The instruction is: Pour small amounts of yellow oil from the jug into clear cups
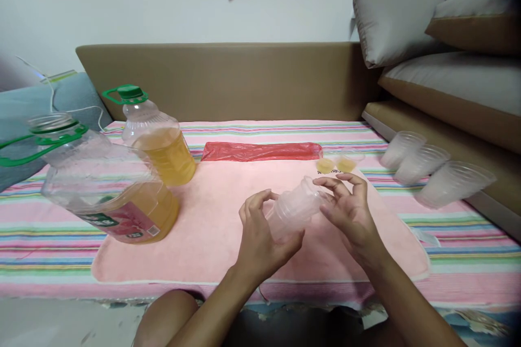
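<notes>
A small stack of clear plastic cups [291, 209] lies tilted between my hands, over the pink mat. My left hand [262, 230] is curled around its lower left end, thumb below and fingers above. At the upper right end, my right hand [350, 211] pinches the stack with thumb and index finger, its other fingers raised. Just beyond my right hand stand two clear cups with a little yellow liquid [345, 165] in the bottom. A long red plastic sleeve [260, 152] lies flat behind the cups.
At the left stand a large uncapped juice jug [118, 195] and a green-capped juice jug [163, 141]. Several nested clear cups [451, 184] stand at the right, near piled cushions [456, 81]. The pink mat [195, 238] covers a striped cloth, with a brown backboard [228, 81] behind.
</notes>
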Demonstrator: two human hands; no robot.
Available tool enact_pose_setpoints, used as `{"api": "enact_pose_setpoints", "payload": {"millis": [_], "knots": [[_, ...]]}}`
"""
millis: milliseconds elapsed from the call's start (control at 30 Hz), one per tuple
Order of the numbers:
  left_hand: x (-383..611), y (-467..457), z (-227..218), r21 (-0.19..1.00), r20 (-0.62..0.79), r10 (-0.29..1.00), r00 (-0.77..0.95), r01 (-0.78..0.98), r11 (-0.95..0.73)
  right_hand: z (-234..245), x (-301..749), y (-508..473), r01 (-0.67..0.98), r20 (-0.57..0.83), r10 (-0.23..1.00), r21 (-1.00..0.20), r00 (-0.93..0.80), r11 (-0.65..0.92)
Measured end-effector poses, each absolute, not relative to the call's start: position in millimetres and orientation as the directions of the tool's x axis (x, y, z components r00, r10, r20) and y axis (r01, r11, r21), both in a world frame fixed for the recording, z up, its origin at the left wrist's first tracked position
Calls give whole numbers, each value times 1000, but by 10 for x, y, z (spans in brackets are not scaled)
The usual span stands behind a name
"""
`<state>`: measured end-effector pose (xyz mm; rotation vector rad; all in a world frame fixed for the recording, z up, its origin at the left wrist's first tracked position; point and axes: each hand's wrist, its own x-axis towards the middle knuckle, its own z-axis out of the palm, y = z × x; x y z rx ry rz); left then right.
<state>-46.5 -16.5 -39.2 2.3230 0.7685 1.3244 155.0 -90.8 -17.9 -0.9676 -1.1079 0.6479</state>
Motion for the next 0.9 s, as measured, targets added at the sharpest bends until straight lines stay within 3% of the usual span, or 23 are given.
{"api": "enact_pose_setpoints", "payload": {"millis": [200, 333, 467, 600, 900], "knots": [[-490, -84, -394, 618, 640, 683, 351, 292, -730, -54, 1849, -957, 3, 470, 641, -808, 607, 589], [-564, 109, -265, 675, 675, 715, 185, 238, -699, -108, 1963, -919, 183, 492, 534, -829, 687, 529], [-676, 303, -135, 685, 702, 710, 50, 226, -693, -252, 1848, -847, 330, 495, 661, -869, 564, 370], [-746, 371, -102, 692, 706, 708, 5, 211, -691, -339, 1566, -799, 463, 496, 780, -833, 380, 304], [-760, 352, -101, 662, 740, 673, -21, 204, -721, -399, 1290, -704, 476, 430, 866, -835, 255, 274]]}}
